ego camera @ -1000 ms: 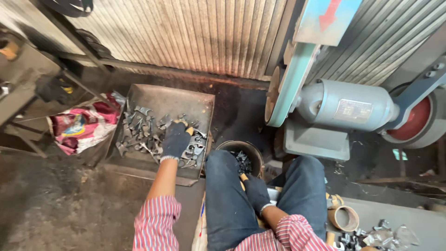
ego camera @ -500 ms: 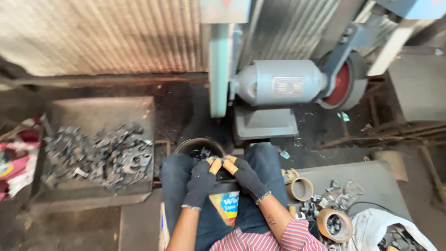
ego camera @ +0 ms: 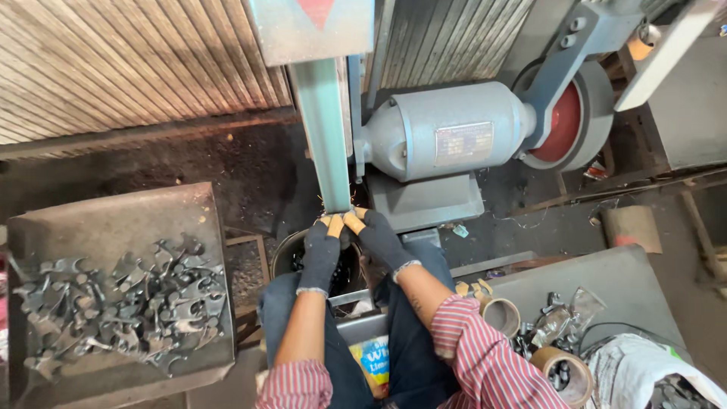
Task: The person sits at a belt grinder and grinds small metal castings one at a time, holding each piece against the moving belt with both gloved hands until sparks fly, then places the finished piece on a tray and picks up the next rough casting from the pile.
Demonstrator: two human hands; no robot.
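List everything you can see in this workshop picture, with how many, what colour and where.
Sanding belt: one, pale green, upright at centre.
Motor: one, grey, right of the belt.
Wheel: one, red, at the motor's right end.
Tray: one, dark grey, left.
Metal parts: a heap, too many to count, grey, in the tray.
Bucket: one, dark, under the hands.
Tape rolls: two, brown, lower right.
Left hand: dark glove, orange fingertips, at the belt.
Right hand: same glove, beside it.
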